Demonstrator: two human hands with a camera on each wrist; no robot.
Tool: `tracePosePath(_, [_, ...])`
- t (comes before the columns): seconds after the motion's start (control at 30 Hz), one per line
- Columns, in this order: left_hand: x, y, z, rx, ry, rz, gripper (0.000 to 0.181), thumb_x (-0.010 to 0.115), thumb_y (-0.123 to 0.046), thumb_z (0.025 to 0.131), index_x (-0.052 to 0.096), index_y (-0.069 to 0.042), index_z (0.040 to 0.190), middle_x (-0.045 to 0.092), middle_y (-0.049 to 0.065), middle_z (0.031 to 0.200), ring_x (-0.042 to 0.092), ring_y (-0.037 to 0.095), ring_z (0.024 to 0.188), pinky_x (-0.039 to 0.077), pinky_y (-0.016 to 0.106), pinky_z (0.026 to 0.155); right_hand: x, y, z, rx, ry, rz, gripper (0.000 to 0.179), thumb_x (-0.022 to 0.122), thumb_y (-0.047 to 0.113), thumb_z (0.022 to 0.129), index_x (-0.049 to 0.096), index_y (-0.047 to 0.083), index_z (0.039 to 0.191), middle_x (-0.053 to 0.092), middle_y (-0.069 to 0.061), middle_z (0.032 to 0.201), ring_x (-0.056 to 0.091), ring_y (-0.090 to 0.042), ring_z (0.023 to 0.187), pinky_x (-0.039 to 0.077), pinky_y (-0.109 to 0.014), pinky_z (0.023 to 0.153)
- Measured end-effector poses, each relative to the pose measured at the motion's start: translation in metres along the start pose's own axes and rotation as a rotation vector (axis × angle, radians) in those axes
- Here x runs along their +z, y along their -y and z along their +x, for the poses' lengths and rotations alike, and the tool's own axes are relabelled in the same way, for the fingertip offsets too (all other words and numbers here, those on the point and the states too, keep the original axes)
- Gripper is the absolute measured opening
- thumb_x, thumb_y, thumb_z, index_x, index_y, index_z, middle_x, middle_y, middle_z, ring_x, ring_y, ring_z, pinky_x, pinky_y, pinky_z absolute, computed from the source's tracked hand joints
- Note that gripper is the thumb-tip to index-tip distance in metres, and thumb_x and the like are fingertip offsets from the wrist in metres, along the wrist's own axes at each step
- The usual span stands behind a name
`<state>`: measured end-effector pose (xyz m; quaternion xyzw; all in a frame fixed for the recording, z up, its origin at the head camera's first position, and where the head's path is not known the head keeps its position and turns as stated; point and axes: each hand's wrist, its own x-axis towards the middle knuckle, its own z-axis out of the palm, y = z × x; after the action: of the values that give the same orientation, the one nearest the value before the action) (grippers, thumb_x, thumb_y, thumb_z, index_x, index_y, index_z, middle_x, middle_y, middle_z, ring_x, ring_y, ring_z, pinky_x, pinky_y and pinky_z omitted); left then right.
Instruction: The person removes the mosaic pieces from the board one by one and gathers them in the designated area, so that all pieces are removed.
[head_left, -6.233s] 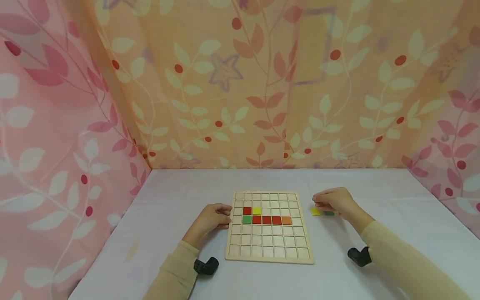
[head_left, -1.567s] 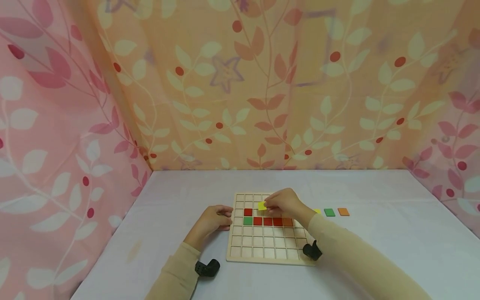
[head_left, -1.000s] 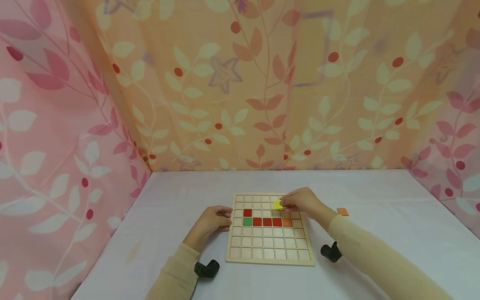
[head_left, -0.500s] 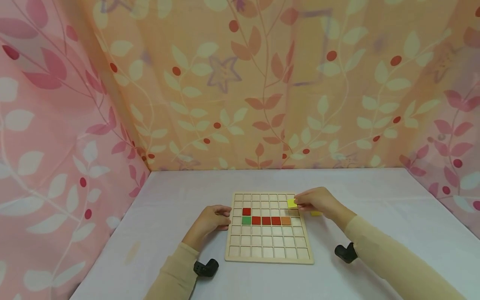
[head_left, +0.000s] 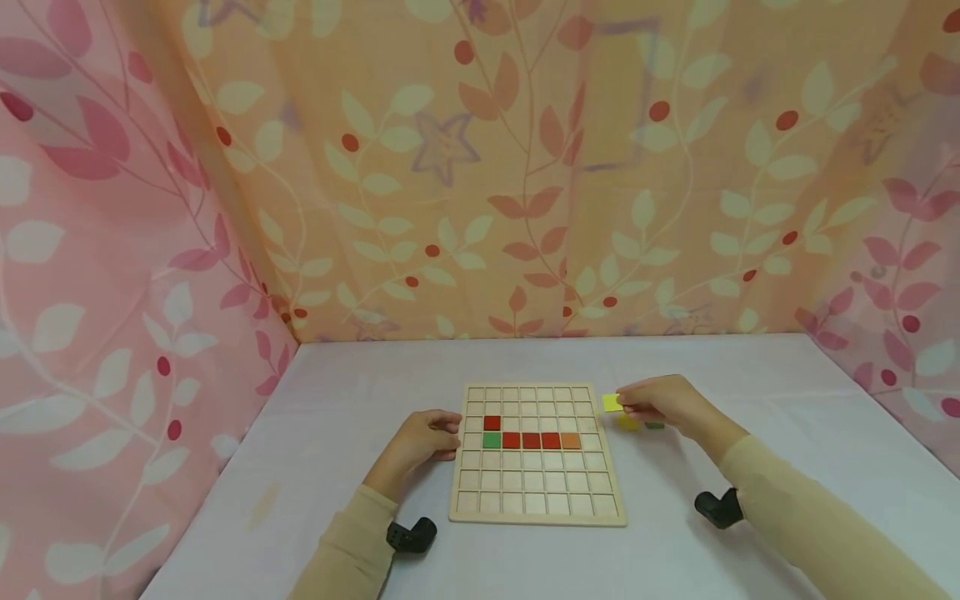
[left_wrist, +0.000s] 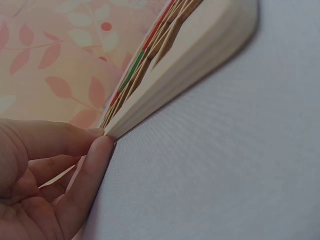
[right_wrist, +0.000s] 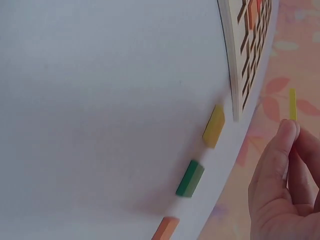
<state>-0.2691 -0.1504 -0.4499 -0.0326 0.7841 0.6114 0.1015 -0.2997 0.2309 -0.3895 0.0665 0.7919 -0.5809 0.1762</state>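
Observation:
A pale wooden grid board [head_left: 536, 481] lies on the white table, carrying a red tile [head_left: 492, 422] above a row of a green tile [head_left: 491, 440], several red tiles and an orange tile [head_left: 570, 441]. At its left edge, my left hand [head_left: 417, 439] pinches the rim between thumb and finger, closely seen in the left wrist view. Just off the right edge, my right hand [head_left: 669, 402] holds a square yellow tile [head_left: 612, 403] by fingertips above the table. Below it lie another yellow tile [right_wrist: 214, 127], a green tile [right_wrist: 190, 178] and an orange tile [right_wrist: 165, 229].
White cloth covers the table [head_left: 375, 375]. Floral curtains [head_left: 450, 208] stand behind it and at both sides. A black wrist device [head_left: 412, 535] sits on the left sleeve, another black device [head_left: 718, 508] on the right.
My right hand has lifted the yellow tile out of the row with the red tile and carried it rightward past the board's edge. The left hand stays at the board's left edge.

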Motion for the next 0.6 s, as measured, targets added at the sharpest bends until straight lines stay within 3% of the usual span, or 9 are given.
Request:
tracePosePath(0.13, [0.0, 0.0, -0.001, 0.004, 0.0, 0.004, 0.042, 0.068, 0.01, 0.081, 0.064, 0.007, 0.123, 0.062, 0.012, 0.1, 0.06, 0.011, 0.071, 0.061, 0.027, 0.065, -0.013, -0.003, -0.003, 0.029, -0.019, -0.039, 0.046, 0.07, 0.021, 0.093, 0.061, -0.006, 0.129, 0.071, 0.006, 0.079, 0.07, -0.004, 0.068, 0.056, -0.021, 0.076])
tracePosePath(0.27, [0.0, -0.001, -0.002, 0.005, 0.005, 0.009, 0.042, 0.068, 0.009, 0.081, 0.064, 0.006, 0.123, 0.062, 0.011, 0.099, 0.06, 0.011, 0.071, 0.061, 0.028, 0.066, -0.024, -0.006, -0.006, 0.043, -0.027, -0.106, 0.041, 0.071, 0.027, 0.092, 0.068, 0.002, 0.123, 0.072, 0.011, 0.074, 0.07, -0.003, 0.067, 0.047, -0.026, 0.068])
tracePosePath(0.43, [0.0, -0.001, -0.002, -0.003, 0.003, 0.015, 0.042, 0.068, 0.009, 0.082, 0.064, 0.005, 0.123, 0.062, 0.01, 0.098, 0.06, 0.011, 0.072, 0.061, 0.026, 0.065, -0.036, -0.011, -0.008, 0.024, -0.023, -0.095, 0.042, 0.071, 0.022, 0.092, 0.066, -0.004, 0.124, 0.072, 0.008, 0.074, 0.068, -0.004, 0.065, 0.056, -0.023, 0.065])
tracePosePath(0.6, [0.0, -0.001, -0.001, -0.001, 0.004, 0.025, 0.042, 0.068, 0.008, 0.082, 0.064, 0.005, 0.124, 0.062, 0.011, 0.1, 0.061, 0.011, 0.072, 0.061, 0.026, 0.066, -0.048, -0.015, -0.008, 0.039, -0.034, -0.059, 0.048, 0.07, 0.018, 0.093, 0.058, -0.011, 0.13, 0.071, 0.005, 0.08, 0.068, -0.007, 0.07, 0.061, -0.024, 0.072])
